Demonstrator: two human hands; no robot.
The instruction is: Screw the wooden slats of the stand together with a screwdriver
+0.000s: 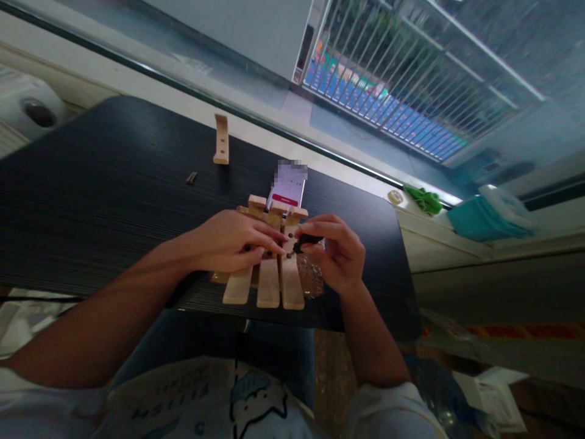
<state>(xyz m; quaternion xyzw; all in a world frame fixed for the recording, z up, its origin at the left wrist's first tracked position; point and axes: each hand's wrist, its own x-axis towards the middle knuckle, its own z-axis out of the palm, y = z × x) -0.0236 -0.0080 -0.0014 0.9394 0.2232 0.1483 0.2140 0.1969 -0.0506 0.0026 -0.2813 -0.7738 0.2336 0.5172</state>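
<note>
Three pale wooden hooks with bent upper ends lie side by side: the left hook [238, 286], the middle hook [269, 286] and the right hook [292, 281]. They rest across a brown piece partly covered in clear plastic [312, 277]. My left hand [228, 238] lies over the left and middle hooks with its fingers stretched out, the tips reaching the right hook. Between thumb and fingers, my right hand [342, 250] pinches a small black tool [311, 242], tilted, its end by the dark holes of the right hook. Whether the tip sits in a hole is hard to see.
A separate wooden hook [222, 140] with two holes lies at the back of the black table [114, 201], near several small screws [191, 178]. Just behind the hooks is a lit phone [287, 186]. A green cloth [423, 200] and a blue pack [489, 216] are on the windowsill.
</note>
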